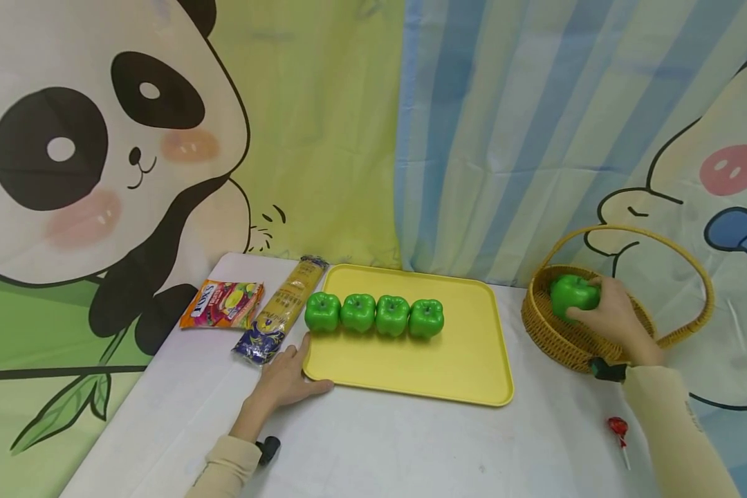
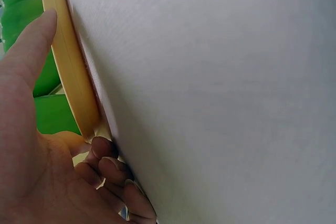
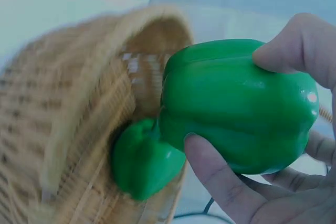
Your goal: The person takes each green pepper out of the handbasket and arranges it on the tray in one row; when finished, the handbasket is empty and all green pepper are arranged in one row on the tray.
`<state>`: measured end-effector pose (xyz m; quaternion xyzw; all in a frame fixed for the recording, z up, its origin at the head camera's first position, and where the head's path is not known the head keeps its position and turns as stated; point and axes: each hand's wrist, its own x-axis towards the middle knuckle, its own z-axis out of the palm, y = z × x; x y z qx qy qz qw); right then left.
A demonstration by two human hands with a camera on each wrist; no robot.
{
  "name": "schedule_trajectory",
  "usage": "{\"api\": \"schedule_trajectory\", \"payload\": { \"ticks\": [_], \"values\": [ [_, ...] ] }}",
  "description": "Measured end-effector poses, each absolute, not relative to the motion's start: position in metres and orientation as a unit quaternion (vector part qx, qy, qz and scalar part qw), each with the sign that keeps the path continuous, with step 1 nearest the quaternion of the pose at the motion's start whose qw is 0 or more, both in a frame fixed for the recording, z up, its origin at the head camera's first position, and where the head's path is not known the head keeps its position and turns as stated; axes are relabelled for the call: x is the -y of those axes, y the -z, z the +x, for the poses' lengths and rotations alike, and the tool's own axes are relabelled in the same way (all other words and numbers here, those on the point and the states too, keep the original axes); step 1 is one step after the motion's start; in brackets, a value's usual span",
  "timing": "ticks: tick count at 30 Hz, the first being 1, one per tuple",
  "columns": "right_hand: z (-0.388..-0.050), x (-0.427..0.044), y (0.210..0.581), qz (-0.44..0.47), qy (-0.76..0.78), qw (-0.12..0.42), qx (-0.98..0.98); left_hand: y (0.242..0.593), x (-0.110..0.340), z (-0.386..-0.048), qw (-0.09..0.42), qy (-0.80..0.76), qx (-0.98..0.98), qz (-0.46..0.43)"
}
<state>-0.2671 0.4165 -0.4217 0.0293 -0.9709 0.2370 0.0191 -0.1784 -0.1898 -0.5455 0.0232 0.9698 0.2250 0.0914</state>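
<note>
Against the near-left corner of a yellow tray [image 1: 473, 373] rests my left hand [image 1: 283, 379]. Its thumb [image 2: 37, 43] lies straight along the front rim, while several fingertips bend beside the corner in the left wrist view. Several green bell peppers [image 1: 392, 316] sit in a row on the tray's left half. My right hand [image 1: 616, 315] holds another green bell pepper [image 3: 236, 106] between thumb and fingers, over the opening of a wicker basket [image 1: 548, 339]. In the right wrist view, one more bell pepper [image 3: 144, 161] lies inside the basket.
Left of the tray lie a long golden pasta packet [image 1: 286, 304] and a Fox's candy bag [image 1: 223, 304]. A red lollipop [image 1: 618, 429] lies in front of the basket. The basket's arched handle [image 1: 703, 277] rises behind my right hand. Printed curtains hang behind the white table [image 1: 398, 449].
</note>
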Motion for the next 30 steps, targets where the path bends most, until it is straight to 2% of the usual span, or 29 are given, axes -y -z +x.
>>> {"api": "schedule_trajectory", "payload": {
  "ticks": [8, 17, 24, 30],
  "values": [
    [-0.262, -0.384, 0.420, 0.069, -0.253, 0.029, 0.965, 0.546, 0.190, -0.178, 0.088, -0.223, -0.970, 0.028],
    [-0.262, -0.356, 0.434, 0.090, -0.261, 0.005, 0.961, 0.545, 0.190, -0.177, 0.090, -0.222, -0.970, 0.027],
    [-0.262, -0.336, 0.449, 0.145, -0.284, 0.017, 0.948, 0.545, 0.189, -0.178, 0.091, -0.227, -0.969, 0.026],
    [-0.259, -0.314, 0.463, 0.174, -0.331, -0.010, 0.927, 0.545, 0.190, -0.178, 0.094, -0.224, -0.970, 0.023]
  ]
}}
